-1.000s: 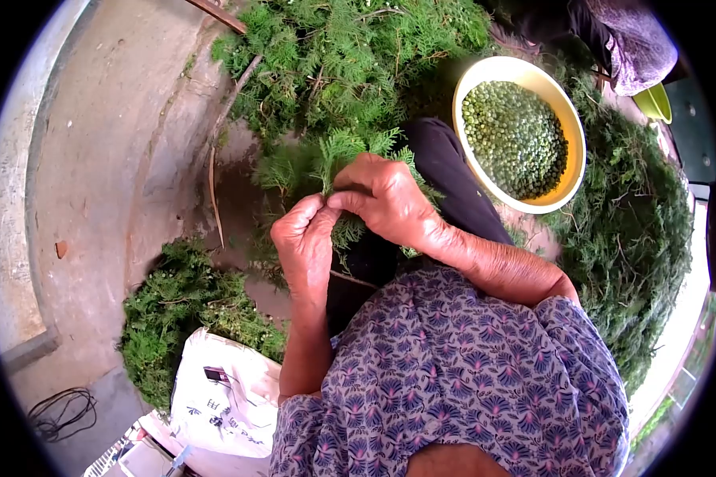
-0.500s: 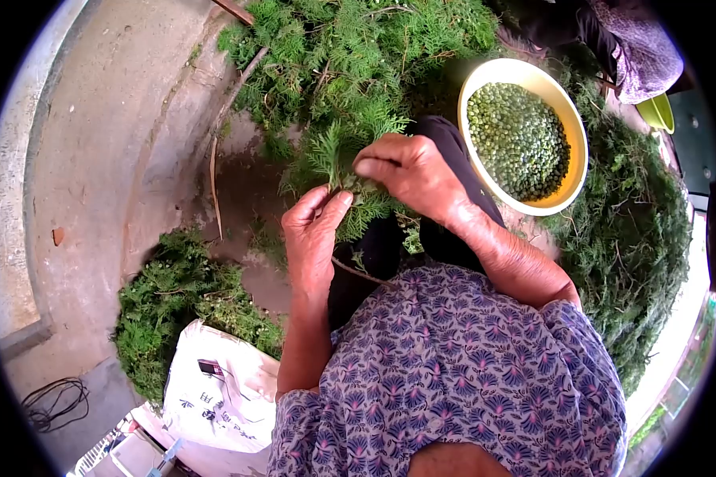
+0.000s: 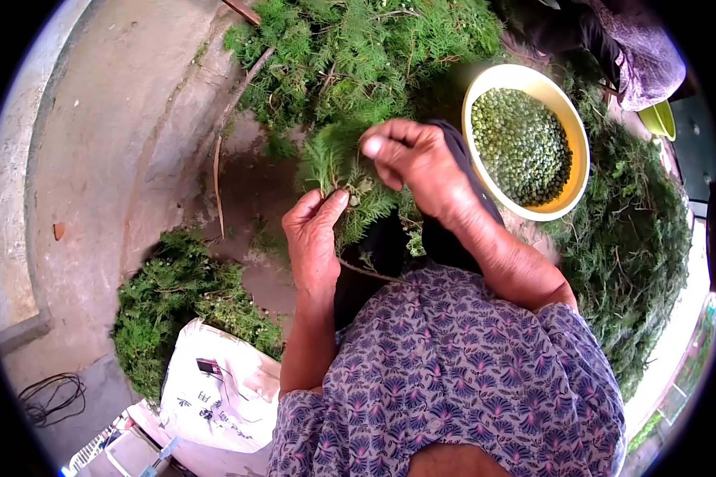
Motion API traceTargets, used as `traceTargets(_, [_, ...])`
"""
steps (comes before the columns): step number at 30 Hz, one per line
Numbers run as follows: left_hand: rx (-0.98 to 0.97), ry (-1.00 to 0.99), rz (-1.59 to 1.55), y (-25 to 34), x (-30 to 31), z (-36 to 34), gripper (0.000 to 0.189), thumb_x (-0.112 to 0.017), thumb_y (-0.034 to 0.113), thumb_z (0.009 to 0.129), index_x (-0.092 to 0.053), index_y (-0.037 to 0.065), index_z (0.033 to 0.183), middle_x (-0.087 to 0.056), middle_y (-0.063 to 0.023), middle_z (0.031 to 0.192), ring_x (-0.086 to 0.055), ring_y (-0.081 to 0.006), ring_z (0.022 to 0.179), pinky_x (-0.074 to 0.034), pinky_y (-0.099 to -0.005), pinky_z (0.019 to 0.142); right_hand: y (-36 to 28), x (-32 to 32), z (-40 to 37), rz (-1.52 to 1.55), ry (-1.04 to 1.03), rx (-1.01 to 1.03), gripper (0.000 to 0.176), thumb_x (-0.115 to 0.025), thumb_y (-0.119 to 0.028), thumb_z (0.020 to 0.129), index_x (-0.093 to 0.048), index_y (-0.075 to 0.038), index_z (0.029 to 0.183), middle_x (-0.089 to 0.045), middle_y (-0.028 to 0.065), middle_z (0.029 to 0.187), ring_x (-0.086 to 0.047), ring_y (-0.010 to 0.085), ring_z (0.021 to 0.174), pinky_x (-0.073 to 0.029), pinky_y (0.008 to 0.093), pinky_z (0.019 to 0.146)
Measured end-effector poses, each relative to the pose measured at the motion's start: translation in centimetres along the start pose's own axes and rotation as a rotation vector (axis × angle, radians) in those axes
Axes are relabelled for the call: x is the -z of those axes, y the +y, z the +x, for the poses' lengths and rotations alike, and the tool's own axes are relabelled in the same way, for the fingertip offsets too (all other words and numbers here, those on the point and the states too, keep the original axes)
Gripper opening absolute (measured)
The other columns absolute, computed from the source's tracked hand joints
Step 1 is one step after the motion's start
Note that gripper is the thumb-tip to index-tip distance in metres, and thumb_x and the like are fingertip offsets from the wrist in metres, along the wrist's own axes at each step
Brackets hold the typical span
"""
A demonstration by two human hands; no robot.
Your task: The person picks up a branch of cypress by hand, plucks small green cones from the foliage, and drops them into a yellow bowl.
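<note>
My left hand (image 3: 314, 238) pinches a leafy green conifer branch (image 3: 322, 159) between thumb and fingers, in front of my knees. Pale little round bodies (image 3: 362, 189) cluster on the branch beside the thumb tip. A thin bare stem (image 3: 370, 274) runs from below that hand toward my lap. Just right of the foliage is my right hand (image 3: 422, 163), its fingers curled in and the thumb pressed toward them; whatever lies inside them is hidden. Beyond my right wrist stands a yellow basin (image 3: 583, 163) holding many small round green cones or berries (image 3: 521, 143).
Heaps of cut conifer branches lie ahead (image 3: 366, 56), along the right (image 3: 628, 238) and at lower left (image 3: 167, 302). A white sack (image 3: 215, 389) carries a small dark device (image 3: 208, 366). Another person's patterned sleeve (image 3: 648, 63) shows at upper right, near a lime-green container (image 3: 658, 121).
My right hand has drawn slightly up and away from the branch, leaving the round bodies by my left thumb exposed. My left hand keeps its pinch on the branch.
</note>
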State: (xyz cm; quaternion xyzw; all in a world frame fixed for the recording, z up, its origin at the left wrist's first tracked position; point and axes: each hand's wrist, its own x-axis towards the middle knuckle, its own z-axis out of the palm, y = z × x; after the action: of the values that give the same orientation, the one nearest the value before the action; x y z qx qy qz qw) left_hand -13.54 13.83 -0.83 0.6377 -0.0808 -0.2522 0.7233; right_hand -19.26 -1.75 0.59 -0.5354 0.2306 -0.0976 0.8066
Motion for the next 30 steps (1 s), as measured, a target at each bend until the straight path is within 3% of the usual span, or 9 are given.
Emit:
traceTargets(2, [0.013, 0.05, -0.023, 0.1, 0.1, 0.1, 0.002, -0.062, -0.003, 0.077, -0.063, -0.002, 0.078, -0.057, 0.0018, 0.072, -0.047, -0.0043, 0.064, -0.038, -0.0187, 0.059, -1.3, 0.5, 0.3, 0.399, 0.013, -0.059, 0.011, -0.057, -0.006, 0.083, -0.054, -0.004, 0.094, -0.058, 0.0045, 0.068, -0.053, 0.0106, 0.055, -0.04, 0.0199, 0.046])
traceTargets(4, [0.014, 0.109, -0.068, 0.1, 0.3, -0.1, 0.003, -0.062, -0.003, 0.077, -0.063, -0.002, 0.08, -0.06, -0.0009, 0.075, -0.051, -0.0059, 0.066, -0.041, -0.0195, 0.062, -1.8, 1.0, -0.1, 0.445, -0.036, -0.06, 0.012, -0.058, -0.006, 0.083, -0.055, -0.005, 0.094, -0.059, 0.0047, 0.073, -0.054, 0.0114, 0.057, -0.04, 0.0197, 0.046])
traceTargets(5, [-0.009, 0.102, -0.059, -0.2, 0.6, 0.0, 0.006, -0.062, -0.003, 0.077, -0.064, -0.002, 0.083, -0.061, -0.0021, 0.077, -0.053, -0.0067, 0.067, -0.042, -0.0195, 0.064, -0.7, 2.2, -0.1, 0.338, -0.2, -0.017, 0.013, -0.06, -0.007, 0.082, -0.055, -0.004, 0.093, -0.058, 0.0075, 0.082, -0.057, 0.0123, 0.065, -0.042, 0.0205, 0.048])
traceTargets(8, [0.036, 0.127, -0.098, 0.4, 0.0, -0.1, 0.009, -0.063, -0.003, 0.077, -0.064, -0.002, 0.085, -0.062, -0.002, 0.078, -0.054, -0.0067, 0.069, -0.042, -0.0193, 0.065, 0.7, 0.2, -1.3, -0.314, -0.096, 0.306, 0.019, -0.066, -0.01, 0.078, -0.061, -0.004, 0.095, -0.058, 0.0036, 0.077, -0.055, 0.0118, 0.067, -0.044, 0.0234, 0.054])
traceTargets(10, [0.063, 0.103, -0.137, 0.4, 0.1, -0.2, 0.01, -0.064, -0.001, 0.076, -0.064, -0.002, 0.086, -0.062, -0.0019, 0.078, -0.054, -0.0068, 0.07, -0.042, -0.0192, 0.065, 1.5, -0.1, -1.2, -0.648, -0.068, 0.49, 0.027, -0.07, -0.007, 0.068, -0.062, -0.001, 0.093, -0.056, 0.0104, 0.075, -0.056, 0.0235, 0.071, -0.044, 0.0318, 0.065])
traceTargets(20, [0.11, 0.061, 0.054, 0.0, 1.3, 0.5, 0.007, -0.069, 0.006, 0.074, -0.063, 0.003, 0.078, -0.06, 0.0003, 0.074, -0.053, -0.0059, 0.067, -0.041, -0.0208, 0.063, 1.5, -1.4, -1.4, -0.698, -0.103, 0.67, 0.019, -0.063, -0.001, 0.069, -0.059, 0.0, 0.087, -0.053, 0.0133, 0.074, -0.054, 0.0318, 0.073, -0.044, 0.0371, 0.064])
traceTargets(24, [0.062, 0.09, -0.17, 0.3, 0.1, 0.0, 0.01, -0.07, 0.006, 0.073, -0.061, 0.004, 0.069, -0.059, -0.0004, 0.07, -0.052, -0.0067, 0.064, -0.04, -0.021, 0.062, 1.9, -1.3, -1.2, -0.744, -0.085, 0.707, 0.014, -0.063, -0.003, 0.074, -0.058, 0.0, 0.087, -0.056, 0.0088, 0.074, -0.055, 0.0215, 0.065, -0.045, 0.0304, 0.057])
traceTargets(27, [0.111, 0.07, -0.197, 1.6, -0.5, -0.1, 0.009, -0.07, 0.003, 0.072, -0.061, 0.002, 0.071, -0.061, -0.004, 0.074, -0.056, -0.0095, 0.069, -0.042, -0.0211, 0.065, 1.6, -1.2, -1.1, 0.121, -0.196, -0.045, 0.009, -0.059, -0.007, 0.083, -0.058, 0.001, 0.088, -0.05, 0.001, 0.064, -0.045, 0.0082, 0.052, -0.035, 0.0217, 0.045])
traceTargets(30, [0.042, 0.199, -0.254, 0.7, -0.6, 0.0, 0.011, -0.07, 0.002, 0.071, -0.064, 0.001, 0.08, -0.062, -0.005, 0.079, -0.056, -0.0102, 0.072, -0.043, -0.0218, 0.068, 1.5, -0.1, -0.7, 0.497, -0.236, -0.161, 0.012, -0.06, -0.006, 0.081, -0.059, 0.001, 0.09, -0.053, 0.0024, 0.064, -0.046, 0.0091, 0.052, -0.036, 0.0213, 0.044])
